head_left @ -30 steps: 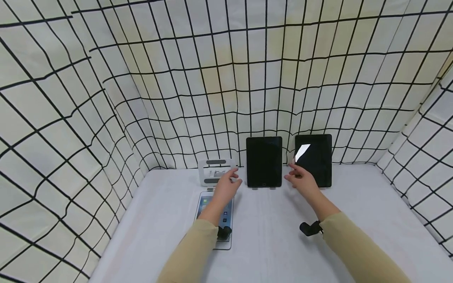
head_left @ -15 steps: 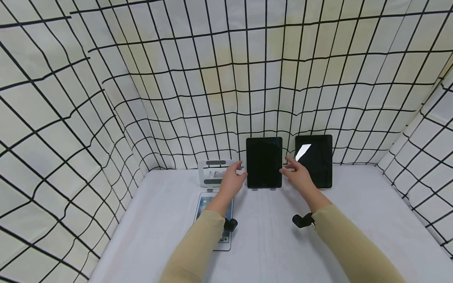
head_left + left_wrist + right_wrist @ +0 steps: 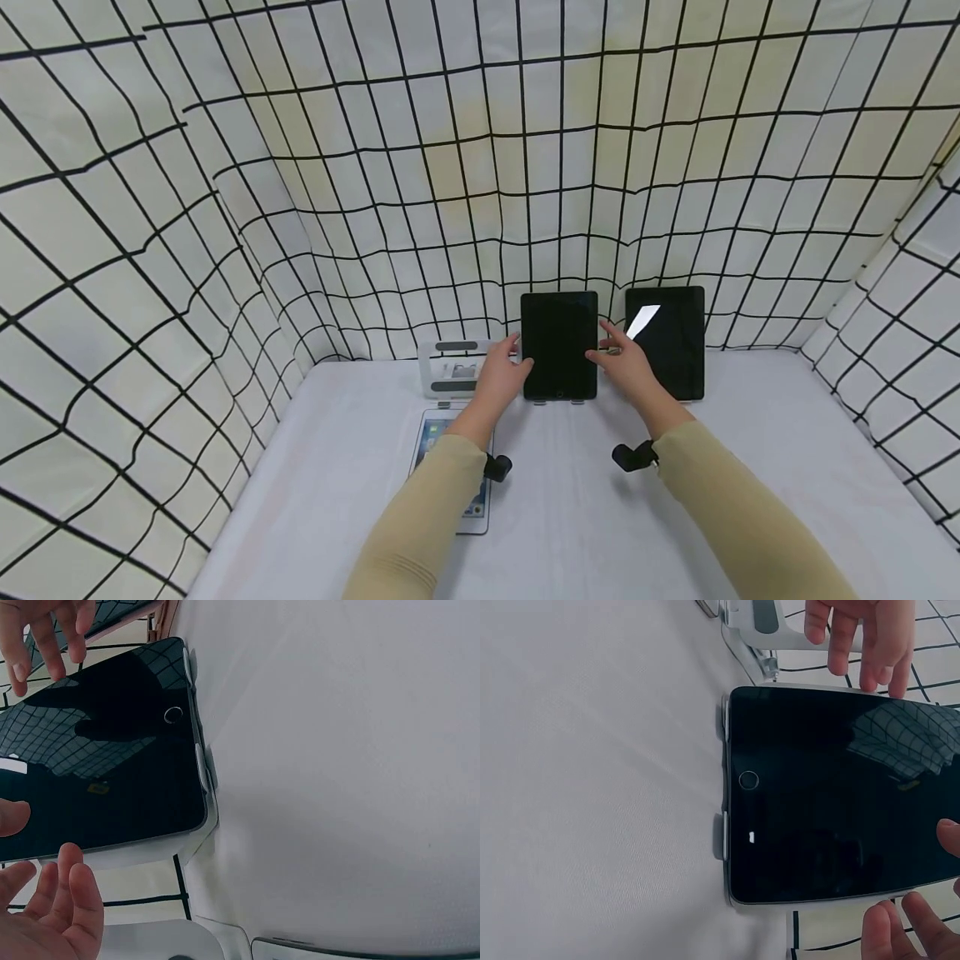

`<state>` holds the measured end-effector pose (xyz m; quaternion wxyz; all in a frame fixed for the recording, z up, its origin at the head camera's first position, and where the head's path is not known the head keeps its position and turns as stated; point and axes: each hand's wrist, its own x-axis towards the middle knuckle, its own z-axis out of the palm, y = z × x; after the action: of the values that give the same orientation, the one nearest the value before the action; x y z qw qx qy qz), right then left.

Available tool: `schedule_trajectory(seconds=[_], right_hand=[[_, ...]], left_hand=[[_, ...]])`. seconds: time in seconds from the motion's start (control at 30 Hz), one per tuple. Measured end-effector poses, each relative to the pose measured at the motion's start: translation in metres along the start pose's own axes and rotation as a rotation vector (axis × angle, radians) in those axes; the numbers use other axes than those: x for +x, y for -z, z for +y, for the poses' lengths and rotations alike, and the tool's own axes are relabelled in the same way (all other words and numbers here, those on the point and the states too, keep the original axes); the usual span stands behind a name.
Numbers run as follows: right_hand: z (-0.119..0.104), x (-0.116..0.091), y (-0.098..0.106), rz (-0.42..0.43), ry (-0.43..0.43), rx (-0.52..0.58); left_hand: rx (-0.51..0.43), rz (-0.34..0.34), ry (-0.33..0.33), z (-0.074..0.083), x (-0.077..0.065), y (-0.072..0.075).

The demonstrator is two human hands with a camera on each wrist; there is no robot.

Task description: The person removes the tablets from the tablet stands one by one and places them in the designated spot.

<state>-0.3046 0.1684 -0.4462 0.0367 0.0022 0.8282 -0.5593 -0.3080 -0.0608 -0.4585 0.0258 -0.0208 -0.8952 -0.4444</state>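
A black tablet leans upright on a stand whose small front lips hold its lower edge. At its left side is my left hand, thumb over the screen's edge and fingers extended along the side. My right hand mirrors this on the right side, its thumb in front of the glass. In the left wrist view the left fingers lie close to the tablet's edge, spread and fairly straight. Neither hand is plainly closed round the tablet; whether the fingertips touch it I cannot tell.
To the right, another black tablet stands upright. A pale stand with grey pads is at the left. Before it, a white tablet with a lit screen lies flat, partly under my left arm. Behind rises a black-gridded white backdrop.
Both hands have moved inward, the left to the right and the right to the left, until their thumbs overlap the middle tablet's sides. The tablets look unmoved.
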Motion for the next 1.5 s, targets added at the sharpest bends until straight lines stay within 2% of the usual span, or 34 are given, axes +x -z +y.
schedule_trajectory(seconds=[0.37,0.63,0.83,1.27,1.5], right_hand=[[-0.003,0.002,-0.002,0.004,0.015,-0.054],[-0.002,0.007,-0.004,0.020,-0.016,-0.002],[0.002,0.008,-0.006,0.042,-0.010,0.021],[0.017,0.001,-0.011,0.100,0.083,0.114],[0.026,-0.003,-0.014,0.132,0.136,0.046]], left_hand=[[0.012,0.018,-0.001,0.002,0.003,-0.004],[-0.045,0.027,0.007,0.002,0.002,-0.003],[-0.034,0.025,0.005,-0.001,-0.001,-0.004],[-0.058,0.037,-0.020,-0.007,-0.009,-0.009],[-0.086,0.080,-0.086,-0.015,-0.010,-0.011]])
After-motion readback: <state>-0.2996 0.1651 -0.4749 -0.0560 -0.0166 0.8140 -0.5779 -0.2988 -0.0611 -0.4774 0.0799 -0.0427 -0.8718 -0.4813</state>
